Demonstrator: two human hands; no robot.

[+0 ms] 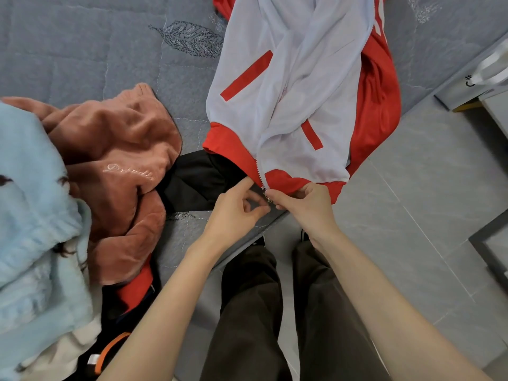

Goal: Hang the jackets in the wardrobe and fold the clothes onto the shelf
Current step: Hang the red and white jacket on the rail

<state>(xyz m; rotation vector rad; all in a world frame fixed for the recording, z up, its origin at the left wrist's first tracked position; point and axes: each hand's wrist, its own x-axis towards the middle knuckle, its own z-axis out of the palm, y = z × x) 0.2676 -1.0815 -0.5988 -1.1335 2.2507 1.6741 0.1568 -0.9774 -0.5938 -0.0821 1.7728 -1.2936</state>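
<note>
While the red-and-white jacket (288, 92) lies spread on the grey bed (82, 50) (white lining up), the left hand (239, 207) and right hand (305, 202) each pinch its hem beside the zipper's (268, 199) bottom end.

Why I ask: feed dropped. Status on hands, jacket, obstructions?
Left hand, right hand both pinching jacket hem at zipper bottom. Jacket lies on bed, white lining up. Black garment against hem, not blocking.
</note>
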